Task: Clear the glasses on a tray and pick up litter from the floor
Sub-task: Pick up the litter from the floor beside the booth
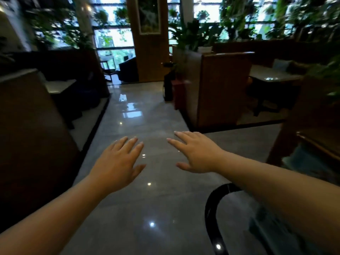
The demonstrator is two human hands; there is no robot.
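Both hands are empty. The left hand (117, 162) and the right hand (195, 153) are held out palms down, fingers spread and loosely extended, pinching nothing and touching nothing, side by side with a clear gap between them above the glossy grey tiled floor (150, 203).

Neither the glasses, the tray nor any litter can be seen, so which way they point and how their long axes lie cannot be told. The stretch of floor under the hands shows only ceiling-light reflections.

Taking the tall brown wooden booth partition (220, 89) as the landmark: the hands hover in front of it and to its left, over the aisle. Behind the partition, to its right, a pale rectangular tabletop (272, 75) carries one small shiny thing, too blurred to name. A curved black tube (211, 214) rises from the floor nearer the person than the partition, under the right forearm.

This looks like a search step. To do it well, the person should probably scan the aisle and the booth tables slowly, keep the hands low and free, and steer clear of the black tube.
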